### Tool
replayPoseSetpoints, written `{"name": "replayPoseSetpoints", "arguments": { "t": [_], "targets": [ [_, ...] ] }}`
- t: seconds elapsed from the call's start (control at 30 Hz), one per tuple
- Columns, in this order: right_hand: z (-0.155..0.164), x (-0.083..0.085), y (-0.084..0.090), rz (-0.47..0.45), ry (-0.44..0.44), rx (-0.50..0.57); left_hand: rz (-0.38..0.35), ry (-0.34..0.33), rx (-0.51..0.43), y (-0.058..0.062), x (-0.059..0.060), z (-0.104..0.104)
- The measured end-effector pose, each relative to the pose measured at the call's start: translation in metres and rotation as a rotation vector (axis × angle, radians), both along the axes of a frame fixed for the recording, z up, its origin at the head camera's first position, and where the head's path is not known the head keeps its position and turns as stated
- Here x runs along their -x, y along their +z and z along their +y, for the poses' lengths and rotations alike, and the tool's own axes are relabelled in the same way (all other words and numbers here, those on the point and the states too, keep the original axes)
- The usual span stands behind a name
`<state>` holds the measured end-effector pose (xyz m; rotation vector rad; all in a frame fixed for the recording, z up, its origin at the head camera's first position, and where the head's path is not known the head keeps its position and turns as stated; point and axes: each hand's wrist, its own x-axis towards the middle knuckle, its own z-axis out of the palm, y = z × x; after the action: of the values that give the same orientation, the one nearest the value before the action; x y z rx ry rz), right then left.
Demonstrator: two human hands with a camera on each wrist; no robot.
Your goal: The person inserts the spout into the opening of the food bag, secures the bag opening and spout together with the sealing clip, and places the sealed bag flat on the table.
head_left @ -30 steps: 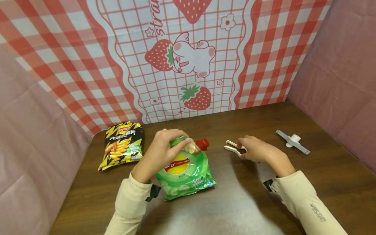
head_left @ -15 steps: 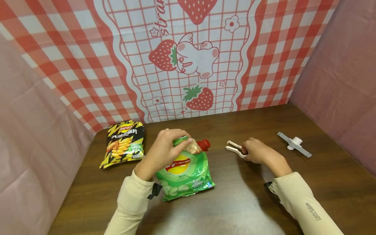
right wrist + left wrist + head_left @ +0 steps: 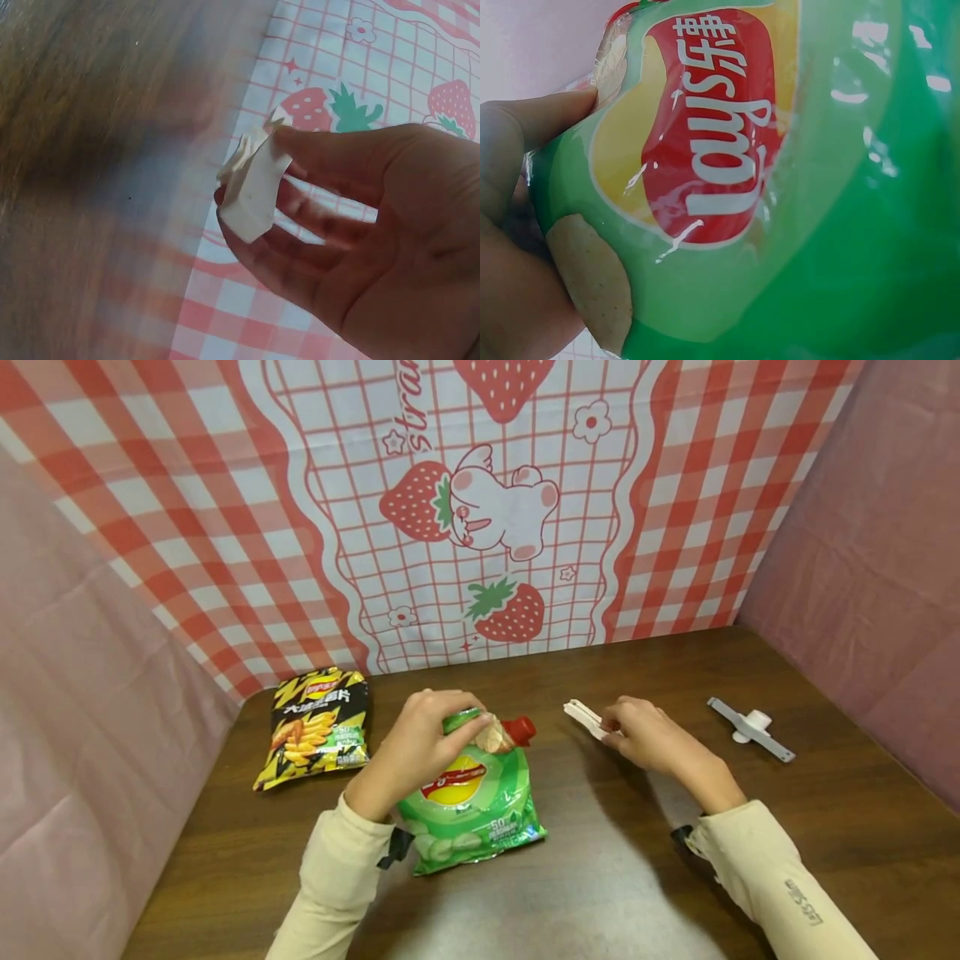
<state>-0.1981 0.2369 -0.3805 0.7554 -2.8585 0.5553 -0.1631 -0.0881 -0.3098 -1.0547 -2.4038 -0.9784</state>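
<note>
My left hand [image 3: 426,743] grips the top edge of a green bag of chips [image 3: 480,810]. The bag leans on the table with its printed front towards me. A red cap-like piece [image 3: 519,731] sticks out at its top right corner; what it joins is hidden. In the left wrist view my thumb [image 3: 551,116] lies over the bag's edge. To the right, my right hand [image 3: 648,735] pinches a white bag clip [image 3: 585,717] between thumb and fingers. Its two long arms lie close together and point towards the upper left, apart from the bag.
A black and yellow chip bag [image 3: 313,727] lies at the back left of the brown table [image 3: 600,877]. On the right is a grey bar-shaped clip [image 3: 772,743] with a white round spout [image 3: 757,721]. Checked cloth [image 3: 675,527] hangs behind the table.
The white clip's arms stood apart before and are now together; its tips have swung up and left with my right hand. The left hand still grips the green bag.
</note>
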Motion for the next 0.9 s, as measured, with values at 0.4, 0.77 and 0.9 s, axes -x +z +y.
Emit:
{"name": "replayPoseSetpoints", "arguments": {
  "t": [0.4, 0.77, 0.9],
  "targets": [
    [-0.005, -0.004, 0.009, -0.124, 0.153, 0.091, -0.010, 0.009, 0.001, 0.000, 0.001, 0.000],
    [-0.018, -0.018, 0.031, -0.281, 0.243, 0.379, 0.016, 0.028, -0.030, 0.000, 0.003, -0.005],
    [-0.022, -0.024, 0.041, -0.311, 0.262, 0.495, 0.022, 0.034, -0.040, 0.000, 0.005, -0.007]
  ]
}}
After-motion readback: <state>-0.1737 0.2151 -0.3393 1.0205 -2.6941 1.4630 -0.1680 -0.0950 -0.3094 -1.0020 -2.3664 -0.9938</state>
